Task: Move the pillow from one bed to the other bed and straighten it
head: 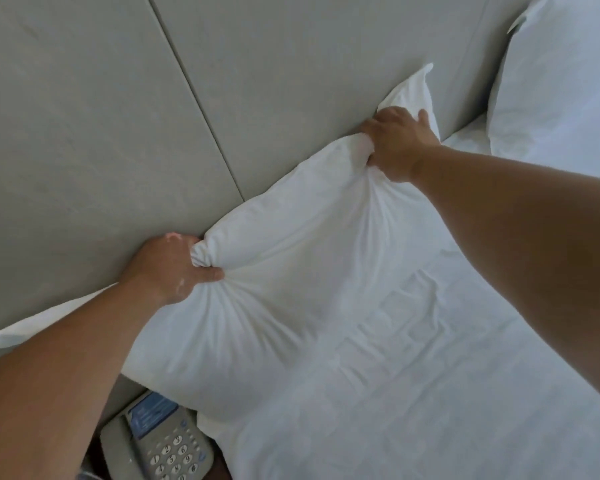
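A white pillow (284, 258) lies at the head of a bed with white sheets (413, 393), pressed against the grey padded headboard (118, 116). My left hand (168, 268) is clenched on the pillow's near-left edge, bunching the fabric into folds. My right hand (397, 143) grips the far edge near its upper corner, and the cloth puckers there too. The pillow's corner sticks up past my right hand against the headboard.
A second white pillow (561, 98) leans on the headboard at the upper right. A grey push-button telephone (160, 441) sits below the bed's left edge at the bottom. The sheet has creases near the middle.
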{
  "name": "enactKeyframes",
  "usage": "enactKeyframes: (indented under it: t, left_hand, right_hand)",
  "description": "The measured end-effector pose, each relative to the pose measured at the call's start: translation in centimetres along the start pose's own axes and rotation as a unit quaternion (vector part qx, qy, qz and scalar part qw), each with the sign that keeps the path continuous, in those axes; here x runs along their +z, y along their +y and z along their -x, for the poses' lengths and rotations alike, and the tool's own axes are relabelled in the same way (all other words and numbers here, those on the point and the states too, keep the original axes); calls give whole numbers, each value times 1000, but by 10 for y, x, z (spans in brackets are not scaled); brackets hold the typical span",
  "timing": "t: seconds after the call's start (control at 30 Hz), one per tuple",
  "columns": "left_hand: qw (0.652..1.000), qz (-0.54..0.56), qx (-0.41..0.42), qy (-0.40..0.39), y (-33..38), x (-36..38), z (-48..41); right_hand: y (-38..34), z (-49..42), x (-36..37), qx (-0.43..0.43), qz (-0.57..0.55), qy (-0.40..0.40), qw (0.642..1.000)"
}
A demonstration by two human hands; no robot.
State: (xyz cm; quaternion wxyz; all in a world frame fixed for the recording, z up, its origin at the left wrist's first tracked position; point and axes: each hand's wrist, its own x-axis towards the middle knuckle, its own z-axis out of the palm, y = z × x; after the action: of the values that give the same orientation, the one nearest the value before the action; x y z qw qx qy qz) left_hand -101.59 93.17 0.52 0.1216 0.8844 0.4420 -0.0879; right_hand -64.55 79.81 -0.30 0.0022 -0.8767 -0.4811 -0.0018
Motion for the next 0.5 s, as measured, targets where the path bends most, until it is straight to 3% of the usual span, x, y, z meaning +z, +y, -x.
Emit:
enactKeyframes:
  t: [0.1,0.27,0.5]
  left_hand:
    - [999,-42,-3,12,-2,-4,7]
    - [994,-98,-3,50,-6,-16,27]
    - [999,-23,-25,9,15,-39,74]
  right_hand:
    - [9,18,-13,39,-25,30,998]
    - [22,78,-25,67,-86,-15,994]
    - [13,241,-8,147,-284,-67,945]
